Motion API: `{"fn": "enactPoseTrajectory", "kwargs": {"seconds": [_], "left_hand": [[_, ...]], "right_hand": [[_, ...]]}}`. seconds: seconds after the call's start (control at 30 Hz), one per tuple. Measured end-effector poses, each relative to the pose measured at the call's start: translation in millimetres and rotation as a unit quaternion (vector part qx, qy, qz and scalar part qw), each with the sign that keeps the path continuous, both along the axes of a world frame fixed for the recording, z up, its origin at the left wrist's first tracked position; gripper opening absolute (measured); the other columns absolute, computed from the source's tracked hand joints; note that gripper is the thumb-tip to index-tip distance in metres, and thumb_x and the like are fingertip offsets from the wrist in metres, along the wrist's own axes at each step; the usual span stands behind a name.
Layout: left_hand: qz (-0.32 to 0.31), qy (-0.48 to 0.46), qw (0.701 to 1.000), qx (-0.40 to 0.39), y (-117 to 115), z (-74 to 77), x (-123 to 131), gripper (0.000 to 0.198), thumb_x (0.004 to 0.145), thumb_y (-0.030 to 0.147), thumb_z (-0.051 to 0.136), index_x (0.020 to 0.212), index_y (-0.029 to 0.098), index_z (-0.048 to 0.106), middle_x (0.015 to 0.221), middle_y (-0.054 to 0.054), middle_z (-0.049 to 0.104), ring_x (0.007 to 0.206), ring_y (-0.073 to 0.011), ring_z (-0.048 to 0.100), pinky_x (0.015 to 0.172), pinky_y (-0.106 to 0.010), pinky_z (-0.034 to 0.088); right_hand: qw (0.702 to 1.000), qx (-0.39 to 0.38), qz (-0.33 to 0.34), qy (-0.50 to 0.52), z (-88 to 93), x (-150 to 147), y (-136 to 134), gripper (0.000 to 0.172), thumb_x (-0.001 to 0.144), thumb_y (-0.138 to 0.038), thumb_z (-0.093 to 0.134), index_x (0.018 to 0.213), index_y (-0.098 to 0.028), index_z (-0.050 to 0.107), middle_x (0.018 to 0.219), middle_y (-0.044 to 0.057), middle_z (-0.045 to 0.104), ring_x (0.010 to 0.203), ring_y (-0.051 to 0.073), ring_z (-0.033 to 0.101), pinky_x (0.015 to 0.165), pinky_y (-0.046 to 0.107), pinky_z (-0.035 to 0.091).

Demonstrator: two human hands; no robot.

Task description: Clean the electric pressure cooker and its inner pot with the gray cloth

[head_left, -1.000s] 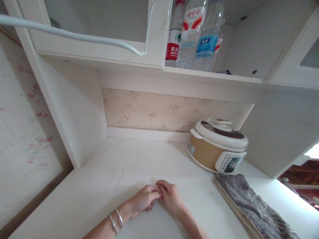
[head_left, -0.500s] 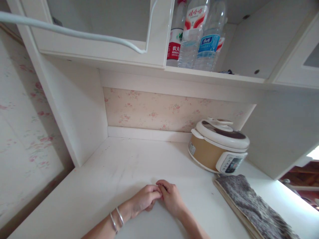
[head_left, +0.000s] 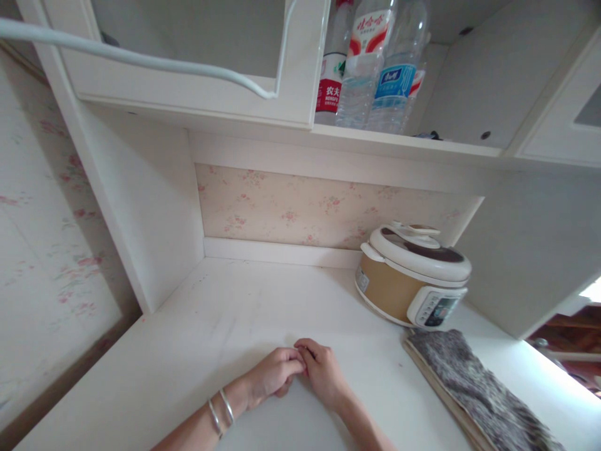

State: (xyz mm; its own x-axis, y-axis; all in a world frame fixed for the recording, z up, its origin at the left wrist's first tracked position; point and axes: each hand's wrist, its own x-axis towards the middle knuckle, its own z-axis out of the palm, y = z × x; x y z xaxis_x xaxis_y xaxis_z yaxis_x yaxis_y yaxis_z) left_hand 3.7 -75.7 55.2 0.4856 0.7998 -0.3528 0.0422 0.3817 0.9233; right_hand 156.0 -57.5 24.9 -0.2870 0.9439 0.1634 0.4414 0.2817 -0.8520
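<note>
My left hand (head_left: 275,376) and my right hand (head_left: 323,373) meet over the white counter (head_left: 263,307), fingers curled and touching each other. The fingers of both are closed. Whether anything small sits between the fingertips is hidden from this angle. Two silver bangles (head_left: 220,410) circle my left wrist. The nearest thing to my right hand is a folded grey fuzzy cloth (head_left: 474,382) lying on the counter. Behind that cloth stands a white and tan electric cooker (head_left: 399,285) with its lid on.
Overhead, an open cupboard shelf (head_left: 404,139) holds several plastic bottles (head_left: 364,69). A white cable-like rod (head_left: 154,61) runs across the cupboard front at upper left. Side panels (head_left: 141,200) bound the counter, with flowered wallpaper (head_left: 282,207) at the back.
</note>
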Motion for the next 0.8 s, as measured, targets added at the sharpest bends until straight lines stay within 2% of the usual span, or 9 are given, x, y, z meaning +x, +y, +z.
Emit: {"fn": "enactPoseTrajectory", "kwargs": {"seconds": [0.53, 0.8], "left_hand": [[-0.003, -0.01, 1.0, 0.013, -0.1, -1.8, -0.7, 0.011, 0.073, 0.028, 0.053, 0.077, 0.018, 0.055, 0.042, 0.01, 0.031, 0.035, -0.0062, 0.018, 0.039, -0.025, 0.009], [-0.003, -0.008, 1.0, 0.012, 0.1, -1.0, -0.1, 0.009, 0.073, 0.026, 0.051, 0.076, 0.018, 0.054, 0.042, 0.011, 0.029, 0.036, -0.0064, 0.018, 0.039, -0.026, 0.009]], "right_hand": [[1.0, -0.007, -0.002, -0.003, 0.7, 0.3, -0.7, 0.029, 0.09, -0.03, 0.041, 0.09, -0.019, 0.068, 0.063, 0.0, 0.062, 0.062, 0.014, 0.055, 0.061, 0.024, 0.038], [1.0, -0.011, 0.0, 0.009, 1.2, 0.2, -1.4, 0.029, 0.089, -0.029, 0.041, 0.09, -0.019, 0.068, 0.072, 0.001, 0.067, 0.067, 0.014, 0.057, 0.064, 0.024, 0.039]]}}
